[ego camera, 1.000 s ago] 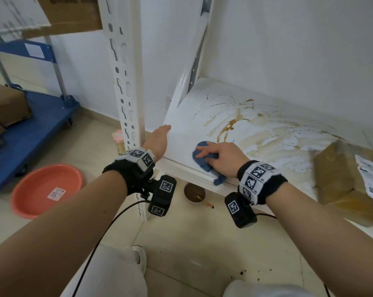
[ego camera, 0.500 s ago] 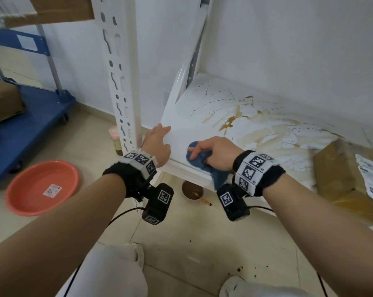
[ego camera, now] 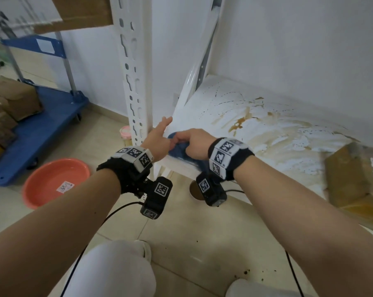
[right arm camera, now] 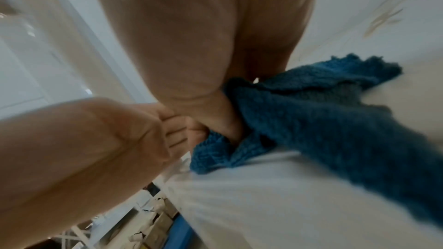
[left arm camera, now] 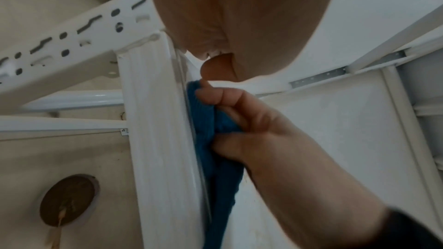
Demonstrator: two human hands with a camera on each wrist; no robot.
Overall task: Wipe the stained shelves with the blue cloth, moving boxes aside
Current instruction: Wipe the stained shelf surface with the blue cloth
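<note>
The white shelf (ego camera: 204, 103) carries brown stains (ego camera: 238, 123) across its middle and right. My right hand (ego camera: 188, 140) grips the bunched blue cloth (ego camera: 179, 152) at the shelf's front left corner. Part of the cloth (left arm camera: 208, 139) hangs over the front edge. My left hand (ego camera: 161, 135) rests on that same corner with fingers stretched out, right beside the cloth. In the left wrist view its thumb (left arm camera: 217, 68) lies close to the cloth. A cardboard box (ego camera: 357, 181) with a label stands on the shelf's right end.
The perforated white upright (ego camera: 134, 82) rises just left of my hands. On the floor are a red basin (ego camera: 52, 181), a pink-lidded jar (ego camera: 125, 133) and a brown bowl (ego camera: 194, 190) under the shelf. A blue cart (ego camera: 42, 129) with boxes stands at the left.
My right hand has dragged the cloth leftward along the shelf's front edge until it meets my left hand. The left hand has stayed at the corner.
</note>
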